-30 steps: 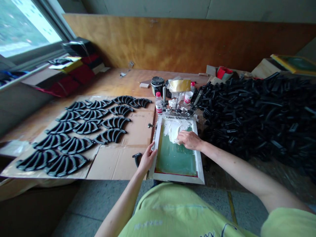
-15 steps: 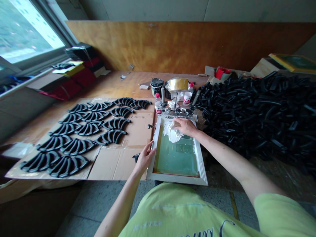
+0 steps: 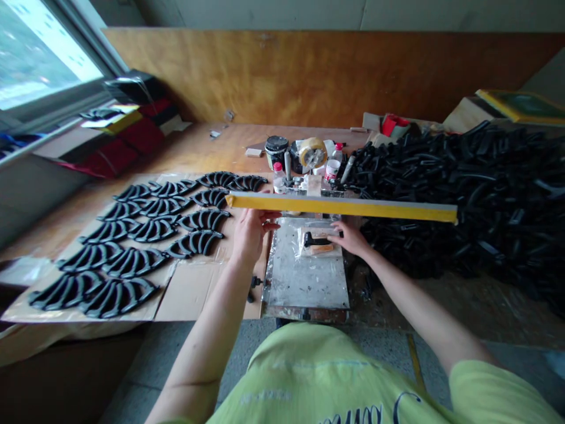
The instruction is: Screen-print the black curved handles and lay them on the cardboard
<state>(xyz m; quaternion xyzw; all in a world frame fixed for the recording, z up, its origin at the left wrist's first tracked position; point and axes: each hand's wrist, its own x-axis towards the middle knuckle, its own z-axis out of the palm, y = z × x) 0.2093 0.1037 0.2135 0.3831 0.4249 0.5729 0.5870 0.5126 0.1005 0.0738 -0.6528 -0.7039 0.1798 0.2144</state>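
Note:
The screen-printing frame [image 3: 342, 205] is tilted up and shows edge-on as a long yellow bar with a pale upper edge. My left hand [image 3: 251, 232] is closed at its left end, partly behind the bar. Below it lies a speckled metal base plate [image 3: 304, 280] with a film-covered holder on it. A small black plastic piece [image 3: 314, 240] rests in that holder, above an orange-brown strip [image 3: 321, 248]. My right hand [image 3: 351, 238] reaches in from the right, its fingers closed on the right end of the black piece.
Rows of black curved pieces [image 3: 119, 294] lie on cardboard [image 3: 189, 294] at left. A large heap of black pieces [image 3: 477, 194] covers the right side. Behind the frame stand a black-lidded tub [image 3: 276, 152], red-capped bottles [image 3: 278, 176] and a tape roll [image 3: 312, 153].
The frame, flat before, has swung up, baring the base plate and the black piece. My right hand has left the white crumpled wipe and moved down to that piece.

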